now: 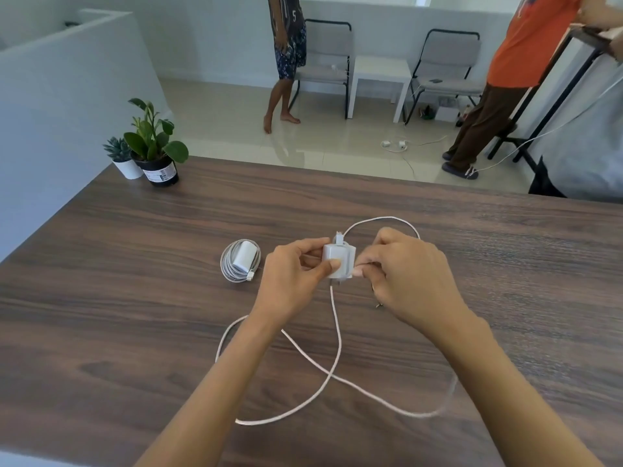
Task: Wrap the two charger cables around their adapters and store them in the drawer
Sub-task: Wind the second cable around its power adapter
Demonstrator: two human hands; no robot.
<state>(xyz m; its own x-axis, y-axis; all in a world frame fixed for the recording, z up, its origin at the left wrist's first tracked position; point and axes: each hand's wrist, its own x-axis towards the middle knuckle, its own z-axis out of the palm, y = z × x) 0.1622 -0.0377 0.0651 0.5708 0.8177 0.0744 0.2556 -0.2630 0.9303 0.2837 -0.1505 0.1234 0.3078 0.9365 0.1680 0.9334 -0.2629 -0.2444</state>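
My left hand (pixel 290 274) grips a white adapter (pixel 338 261) above the middle of the wooden table (pixel 135 298), thumb on its front face. My right hand (pixel 401 267) pinches that adapter's white cable (pixel 333 335) right beside the adapter. The cable arcs behind my right hand and trails in loose loops across the table toward me. To the left lies a second white adapter (pixel 243 256) on the table, its cable (pixel 229 267) coiled around it. No drawer is in view.
Two potted plants (pixel 151 146) stand at the table's far left corner beside a white partition. Beyond the far edge, two people stand on the tiled floor near grey chairs (pixel 328 55) and a white side table (pixel 381 79). Chargers lie on the floor.
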